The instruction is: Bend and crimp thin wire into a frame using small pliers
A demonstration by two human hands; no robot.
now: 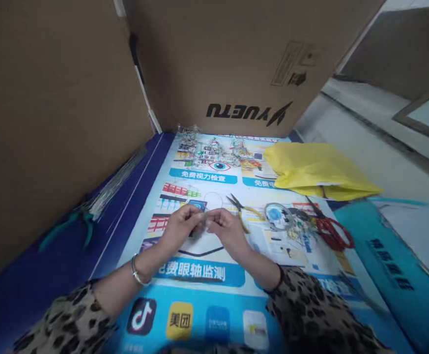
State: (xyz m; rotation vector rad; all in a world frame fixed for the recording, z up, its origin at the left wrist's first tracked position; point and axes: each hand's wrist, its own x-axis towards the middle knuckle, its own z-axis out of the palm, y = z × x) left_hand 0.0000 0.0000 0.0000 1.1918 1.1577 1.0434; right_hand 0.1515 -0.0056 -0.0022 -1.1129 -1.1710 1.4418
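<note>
The person's left hand (185, 223) and right hand (227, 228) meet just left of the yellow-handled pliers (241, 211), fingertips of both pinched close together on a thin wire loop (214, 192); the loop rises beyond the fingers, to the left of the pliers' tips, and exactly where each finger grips it is too small to tell. A metal bracelet (136, 271) circles the left wrist, nearer the person than the pliers, and both arms wear spotted sleeves (302, 302). The pliers lie on a printed sheet (207, 250), jaws pointing away from the person and somewhat left. Right of the pliers come a round coil (266, 218), then tangled wire pieces (302, 231) just beside it, then red-handled scissors (334, 233). Farther right of them, on the person's side, is a teal folder (387, 265) with dark lettering. Beyond the pliers and to the right rests a yellow bag (317, 167); beyond them and to the left spreads a pile of bent wire (214, 151). Well to their left, a bundle of straight wires (116, 184) lies near teal-handled pliers (83, 219). Past everything, behind the pliers, stands a cardboard panel (236, 64) with upside-down lettering.
</note>
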